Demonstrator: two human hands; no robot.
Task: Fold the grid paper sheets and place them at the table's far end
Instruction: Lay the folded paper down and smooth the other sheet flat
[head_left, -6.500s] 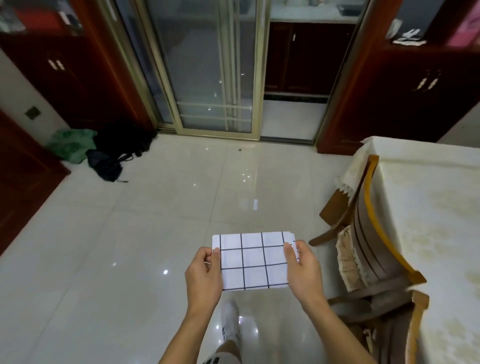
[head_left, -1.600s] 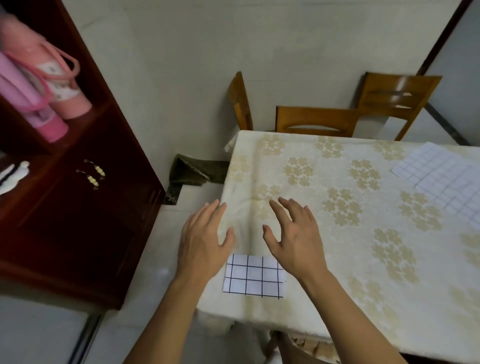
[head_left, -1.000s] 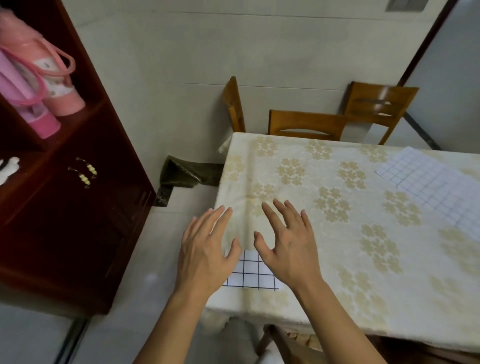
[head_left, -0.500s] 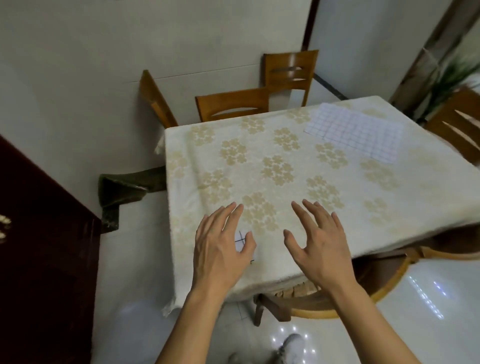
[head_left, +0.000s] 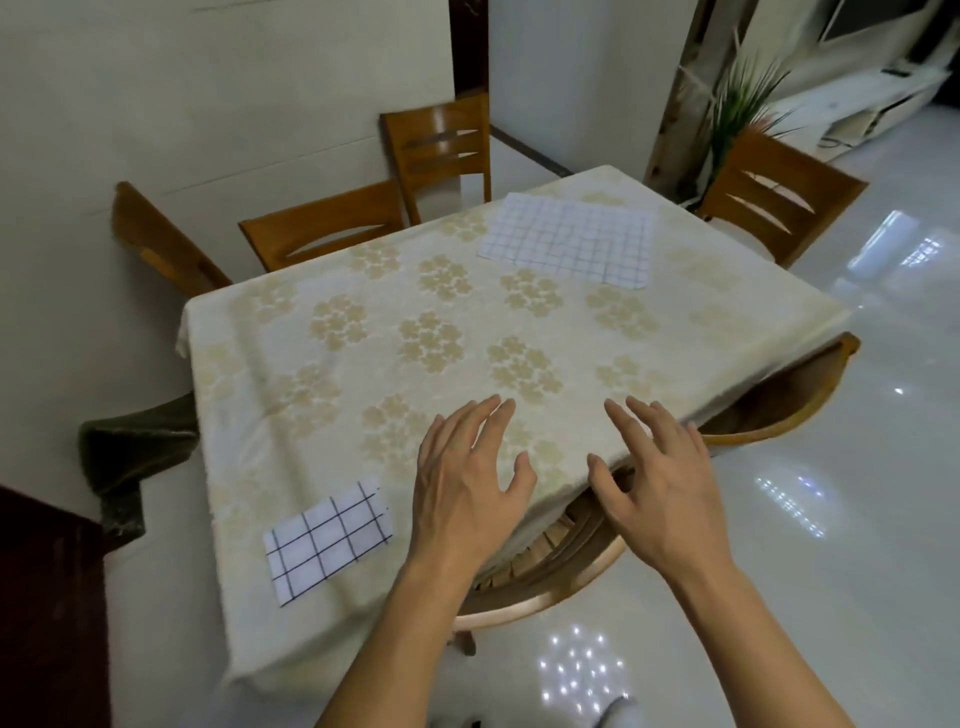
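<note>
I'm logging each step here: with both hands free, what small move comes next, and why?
Probably reach toward the unfolded grid sheets across the table: the folded sheet already lies set down, and the left hand and right hand hover open, holding nothing.

A cream tablecloth with pale gold flower clusters covers the tabletop. Wooden chairs stand round it: three along the far-left side, one at the far right, one tucked under the near edge. A green potted plant stands far right. The white floor tiles gleam with reflected light. A dark cabinet sits near left.
</note>
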